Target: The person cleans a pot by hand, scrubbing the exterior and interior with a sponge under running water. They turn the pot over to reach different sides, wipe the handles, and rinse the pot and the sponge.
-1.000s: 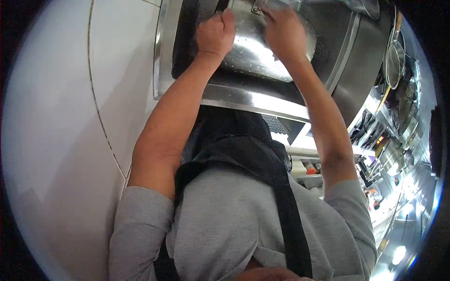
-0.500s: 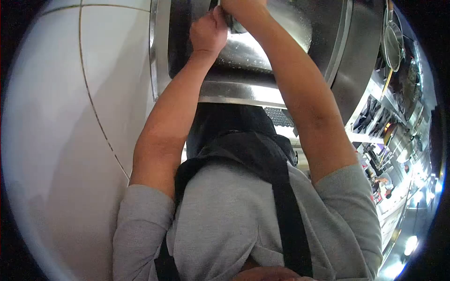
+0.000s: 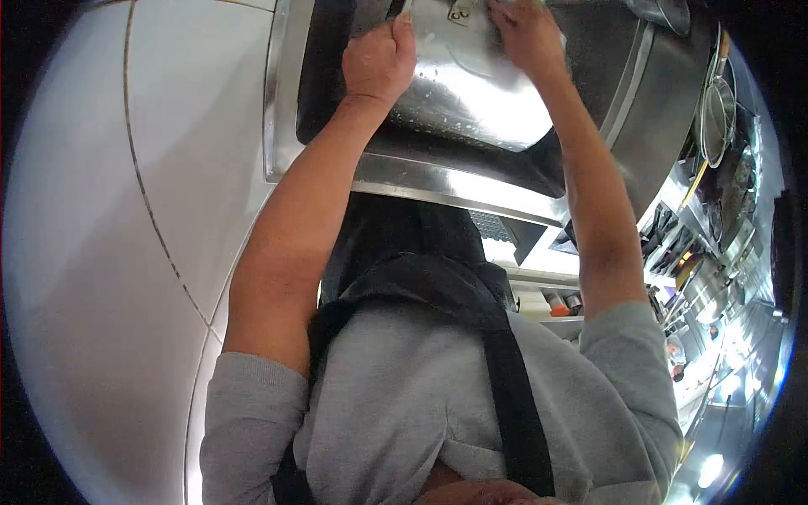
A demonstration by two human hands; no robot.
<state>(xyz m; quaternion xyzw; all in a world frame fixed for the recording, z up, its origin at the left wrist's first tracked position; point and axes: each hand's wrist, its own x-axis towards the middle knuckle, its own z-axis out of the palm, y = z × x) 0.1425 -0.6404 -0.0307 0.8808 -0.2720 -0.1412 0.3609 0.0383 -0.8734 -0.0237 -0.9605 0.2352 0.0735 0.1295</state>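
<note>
A wet, shiny metal container [image 3: 471, 105] with a small label near its upper part is in the sink [image 3: 324, 101]. My left hand [image 3: 380, 61] is closed on the container's left edge, thumb pointing up. My right hand [image 3: 528, 38] lies against the upper right of the container, its fingers bent and partly blurred; whether something small is under them cannot be made out. Water drops show on the container's surface.
A white tiled wall [image 3: 194, 109] rises at the left. The sink's metal front rim [image 3: 454, 192] runs before my body. Round strainers [image 3: 717, 122] hang at the right, with shelves and kitchenware beyond. Another metal vessel [image 3: 665, 13] is at the upper right.
My right hand has moved right, away from my left hand. More of the metal container shows, with its label now in view. My left hand keeps its hold at the left edge.
</note>
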